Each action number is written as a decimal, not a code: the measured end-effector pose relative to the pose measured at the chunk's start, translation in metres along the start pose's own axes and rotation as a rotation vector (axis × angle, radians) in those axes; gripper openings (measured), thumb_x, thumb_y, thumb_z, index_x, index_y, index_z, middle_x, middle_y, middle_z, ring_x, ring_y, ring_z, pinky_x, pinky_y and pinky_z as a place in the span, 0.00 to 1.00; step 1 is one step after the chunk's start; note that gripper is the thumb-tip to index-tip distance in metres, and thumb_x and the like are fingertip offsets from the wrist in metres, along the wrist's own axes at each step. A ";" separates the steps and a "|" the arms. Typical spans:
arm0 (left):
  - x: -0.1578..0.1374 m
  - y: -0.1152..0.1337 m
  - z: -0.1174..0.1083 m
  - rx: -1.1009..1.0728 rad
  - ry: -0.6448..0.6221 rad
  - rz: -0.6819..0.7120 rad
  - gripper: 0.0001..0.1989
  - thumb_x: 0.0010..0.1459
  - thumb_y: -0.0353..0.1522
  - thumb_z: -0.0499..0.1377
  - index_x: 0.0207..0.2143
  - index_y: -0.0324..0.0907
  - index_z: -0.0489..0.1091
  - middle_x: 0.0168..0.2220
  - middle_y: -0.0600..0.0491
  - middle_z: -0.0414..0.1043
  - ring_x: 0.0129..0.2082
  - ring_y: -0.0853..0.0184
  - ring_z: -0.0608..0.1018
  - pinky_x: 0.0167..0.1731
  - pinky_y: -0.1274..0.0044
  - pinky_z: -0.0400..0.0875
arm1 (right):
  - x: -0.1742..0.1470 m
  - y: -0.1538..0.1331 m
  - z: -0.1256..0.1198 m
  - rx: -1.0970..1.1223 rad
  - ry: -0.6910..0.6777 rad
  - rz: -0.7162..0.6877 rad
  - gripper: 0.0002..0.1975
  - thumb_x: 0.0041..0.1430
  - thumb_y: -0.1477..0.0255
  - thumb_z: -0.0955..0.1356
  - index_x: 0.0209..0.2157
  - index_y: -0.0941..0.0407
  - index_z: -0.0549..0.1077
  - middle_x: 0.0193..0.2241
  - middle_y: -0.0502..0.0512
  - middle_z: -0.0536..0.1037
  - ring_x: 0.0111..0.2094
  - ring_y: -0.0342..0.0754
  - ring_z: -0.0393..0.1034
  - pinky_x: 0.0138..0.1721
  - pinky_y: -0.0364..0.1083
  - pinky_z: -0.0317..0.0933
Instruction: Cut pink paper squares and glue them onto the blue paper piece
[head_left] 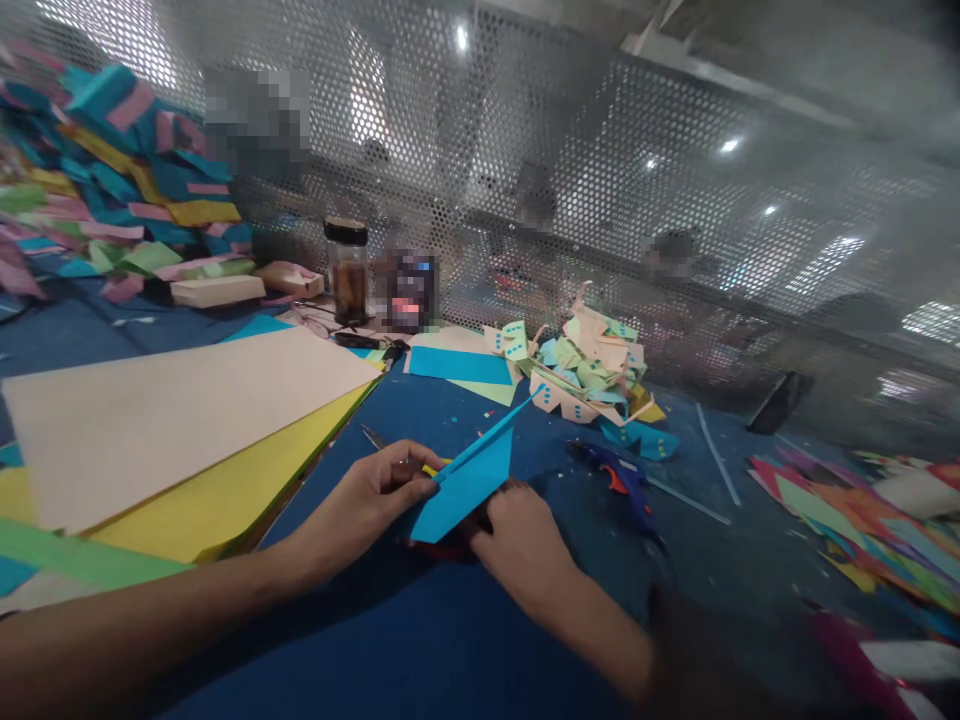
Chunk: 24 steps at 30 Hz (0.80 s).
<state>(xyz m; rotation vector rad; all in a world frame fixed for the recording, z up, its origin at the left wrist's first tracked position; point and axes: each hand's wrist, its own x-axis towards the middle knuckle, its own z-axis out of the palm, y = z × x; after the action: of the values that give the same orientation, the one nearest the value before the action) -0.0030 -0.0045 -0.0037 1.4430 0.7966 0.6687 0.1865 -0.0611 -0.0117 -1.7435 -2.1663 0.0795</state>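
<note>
My left hand [386, 485] pinches the edge of a folded blue paper piece [472, 485] between thumb and fingers. A narrow folded strip sticks up from that paper toward the upper right. My right hand [521, 535] is closed behind and below the paper, its fingertips partly hidden. A pointed metal blade [370, 437] shows beyond my left fingers, and a red handle edge [439, 550] shows under the paper by my right hand. They look like parts of scissors, mostly covered. A small yellow bit [430, 471] is visible at my left fingertips.
Large cream [187, 420] and yellow sheets [262, 490] lie left. A blue glue gun [626, 485] and glue sticks [718, 455] lie right. Behind are folded paper pieces [592, 365], a jar [346, 275] and a perforated metal screen [480, 150]. Colored scraps [847, 520] lie far right.
</note>
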 end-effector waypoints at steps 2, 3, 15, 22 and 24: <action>0.000 0.000 0.000 -0.013 -0.004 -0.005 0.17 0.59 0.45 0.59 0.42 0.42 0.64 0.26 0.58 0.69 0.24 0.68 0.72 0.21 0.77 0.71 | 0.007 0.001 0.004 0.029 0.035 0.007 0.07 0.60 0.70 0.67 0.38 0.54 0.77 0.37 0.58 0.79 0.37 0.53 0.74 0.36 0.48 0.61; -0.001 0.000 0.000 -0.013 -0.005 -0.009 0.17 0.59 0.45 0.59 0.42 0.42 0.64 0.26 0.58 0.69 0.25 0.68 0.72 0.22 0.77 0.72 | 0.009 0.002 0.005 0.046 0.054 0.016 0.07 0.59 0.71 0.67 0.38 0.54 0.76 0.38 0.58 0.79 0.38 0.53 0.74 0.36 0.47 0.61; 0.001 -0.001 0.001 0.148 -0.076 -0.032 0.14 0.60 0.43 0.57 0.40 0.43 0.66 0.25 0.59 0.65 0.26 0.70 0.68 0.24 0.79 0.65 | -0.036 0.036 -0.030 0.215 0.285 0.272 0.09 0.64 0.66 0.63 0.31 0.53 0.69 0.27 0.48 0.72 0.27 0.44 0.66 0.28 0.42 0.57; 0.000 -0.004 0.002 0.250 -0.124 -0.034 0.13 0.60 0.42 0.56 0.40 0.43 0.67 0.25 0.59 0.66 0.26 0.70 0.67 0.25 0.79 0.58 | -0.035 0.048 -0.025 0.409 0.240 0.298 0.09 0.64 0.66 0.64 0.31 0.54 0.70 0.26 0.48 0.72 0.27 0.44 0.67 0.29 0.42 0.59; -0.001 -0.005 0.002 0.251 -0.110 -0.036 0.13 0.60 0.42 0.56 0.41 0.43 0.67 0.26 0.59 0.66 0.26 0.70 0.67 0.25 0.80 0.58 | -0.034 0.046 -0.021 0.424 0.164 0.260 0.07 0.63 0.69 0.64 0.31 0.54 0.70 0.27 0.48 0.72 0.27 0.44 0.67 0.30 0.42 0.60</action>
<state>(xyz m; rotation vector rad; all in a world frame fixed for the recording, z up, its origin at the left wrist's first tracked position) -0.0019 -0.0066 -0.0092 1.6732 0.8396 0.4690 0.2418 -0.0867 -0.0119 -1.6982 -1.6507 0.4146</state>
